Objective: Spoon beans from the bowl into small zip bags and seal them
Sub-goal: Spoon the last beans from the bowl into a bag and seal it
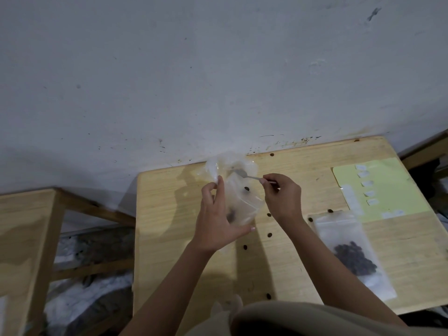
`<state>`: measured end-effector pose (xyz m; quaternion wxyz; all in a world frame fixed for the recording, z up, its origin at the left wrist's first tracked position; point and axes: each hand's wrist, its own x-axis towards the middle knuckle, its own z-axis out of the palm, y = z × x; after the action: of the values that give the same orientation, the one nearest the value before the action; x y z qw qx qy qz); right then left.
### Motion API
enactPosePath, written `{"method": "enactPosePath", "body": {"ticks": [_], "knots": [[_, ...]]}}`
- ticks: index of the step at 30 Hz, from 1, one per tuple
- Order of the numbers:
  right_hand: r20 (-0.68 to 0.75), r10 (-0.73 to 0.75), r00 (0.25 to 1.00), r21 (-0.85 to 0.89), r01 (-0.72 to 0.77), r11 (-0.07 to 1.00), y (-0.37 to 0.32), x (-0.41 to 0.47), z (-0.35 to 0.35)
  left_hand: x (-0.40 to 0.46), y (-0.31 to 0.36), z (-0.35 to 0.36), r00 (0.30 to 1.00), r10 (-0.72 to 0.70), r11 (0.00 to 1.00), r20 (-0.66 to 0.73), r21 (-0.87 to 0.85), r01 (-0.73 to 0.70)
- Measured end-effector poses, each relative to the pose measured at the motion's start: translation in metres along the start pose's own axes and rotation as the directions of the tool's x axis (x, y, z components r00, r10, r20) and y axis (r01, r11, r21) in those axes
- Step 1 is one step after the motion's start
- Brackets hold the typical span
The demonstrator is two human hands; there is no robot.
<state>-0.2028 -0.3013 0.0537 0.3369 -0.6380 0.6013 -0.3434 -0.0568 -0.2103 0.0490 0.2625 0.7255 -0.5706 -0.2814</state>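
My left hand point(217, 219) holds a small clear zip bag point(242, 204) upright over the wooden table point(169, 226), fingers curled round its side. A few dark beans show inside it. My right hand point(282, 195) pinches the handle of a metal spoon point(244, 175), whose bowl sits at the bag's open mouth. Behind the bag lies a crumpled clear plastic wrap point(218, 166); no bowl is plainly visible. A filled zip bag point(354, 255) of dark beans lies flat at the right.
Several loose beans point(245, 247) are scattered on the table. A yellow-green sheet point(388, 187) with white labels lies at the far right by the wall. A second wooden table point(21, 238) stands to the left across a gap.
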Motion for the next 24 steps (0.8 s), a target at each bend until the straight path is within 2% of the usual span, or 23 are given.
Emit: {"method": "enactPosePath", "body": {"ticks": [3, 8, 16, 24], "knots": [[0.03, -0.09, 0.995, -0.049, 0.092, 0.995, -0.002, 0.004, 0.003, 0.0, 0.002, -0.001, 0.999, 0.02, 1.0, 0.026, -0.005, -0.02], [0.067, -0.136, 0.988, -0.142, 0.144, 0.979, -0.001, 0.006, 0.006, -0.001, -0.002, -0.002, 0.998, 0.015, 1.0, 0.063, -0.014, -0.014], [0.067, -0.15, 0.986, -0.14, 0.158, 0.977, -0.009, 0.004, -0.004, -0.002, -0.004, 0.001, 0.999, 0.011, 1.0, 0.045, 0.025, -0.012], [0.093, -0.066, 0.993, -0.205, 0.084, 0.975, -0.012, 0.016, -0.008, -0.002, -0.005, 0.002, 0.998, 0.021, 0.998, 0.063, 0.064, -0.025]]}}
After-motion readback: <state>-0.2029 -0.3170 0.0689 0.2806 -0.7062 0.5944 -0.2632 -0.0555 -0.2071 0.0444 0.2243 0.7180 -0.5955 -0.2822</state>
